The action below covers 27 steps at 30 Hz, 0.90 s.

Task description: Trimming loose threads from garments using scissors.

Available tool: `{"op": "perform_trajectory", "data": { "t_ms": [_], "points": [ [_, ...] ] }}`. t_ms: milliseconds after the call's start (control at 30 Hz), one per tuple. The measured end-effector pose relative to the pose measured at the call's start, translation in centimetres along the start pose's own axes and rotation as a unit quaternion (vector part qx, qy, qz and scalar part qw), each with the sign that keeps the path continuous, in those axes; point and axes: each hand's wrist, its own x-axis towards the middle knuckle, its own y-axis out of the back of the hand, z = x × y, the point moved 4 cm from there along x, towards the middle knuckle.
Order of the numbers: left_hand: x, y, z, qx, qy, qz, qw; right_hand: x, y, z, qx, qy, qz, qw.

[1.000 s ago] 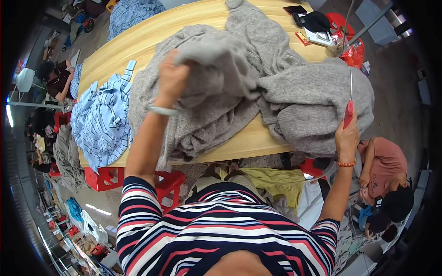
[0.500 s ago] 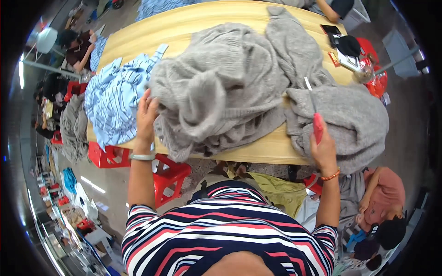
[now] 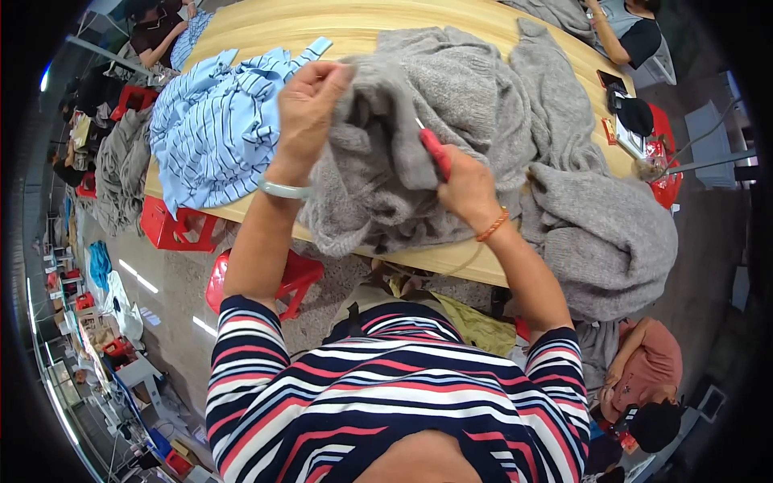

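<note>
We see the left hand (image 3: 310, 113) raised at the near-left part of the grey knit garment (image 3: 463, 80) on the wooden table (image 3: 322, 22), thumb and fingers pinched together on a lifted fold. The right hand (image 3: 473, 189) reaches inward, its fingers wrapped round the red handle (image 3: 436, 151) of a slim tool. Only a short bit of metal shows beyond it; we cannot tell whether its tip touches the knit. Half a second ago, we saw the left fingers loosely spread and the tool farther right, more metal visible.
</note>
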Motion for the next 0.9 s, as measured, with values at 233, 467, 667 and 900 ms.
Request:
{"op": "perform_trajectory", "data": {
  "t_ms": [233, 467, 667, 900],
  "points": [
    [-4.3, 12.0, -2.8, 0.072, 0.120, 0.050, 0.989, 7.7, 12.2, 2.3, -0.074, -0.052, 0.105, 0.990],
    [-4.7, 9.8, -3.8, 0.201, 0.149, -0.122, 0.961, 19.7, 25.6, 0.0, -0.117, 0.065, 0.291, 0.947],
    [-4.1, 12.6, -4.7, -0.141, 0.243, 0.064, 0.958, 16.1, 17.4, 2.9, -0.113, 0.084, 0.078, 0.987],
    [-4.4, 9.1, -5.6, -0.417, 0.228, 0.090, 0.875, 0.9, 8.4, 1.9, 0.061, -0.037, -0.062, 0.996]
  ]
}}
